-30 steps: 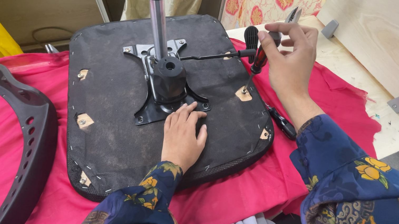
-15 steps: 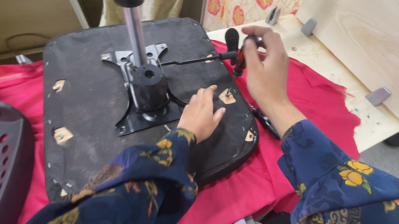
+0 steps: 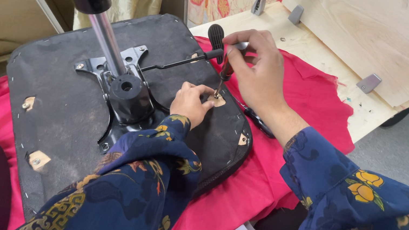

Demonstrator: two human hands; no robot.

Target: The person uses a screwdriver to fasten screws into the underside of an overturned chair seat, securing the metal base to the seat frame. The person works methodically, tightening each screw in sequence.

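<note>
My right hand (image 3: 258,71) was closed around a screwdriver (image 3: 225,72), holding it nearly upright with its tip down on a small tan patch (image 3: 217,100) of the upturned chair seat (image 3: 68,110). My left hand (image 3: 191,103) lay just beside that tip, fingers curled and pinched at the patch; whether they held a screw I could not tell. The black lever (image 3: 185,61) ran just behind my right hand, and the metal mechanism plate (image 3: 121,71) with its gas cylinder (image 3: 91,1) stood left of my left hand. Red cloth (image 3: 305,98) lay beneath both wrists, with a second screwdriver (image 3: 256,119) under my right forearm.
</note>
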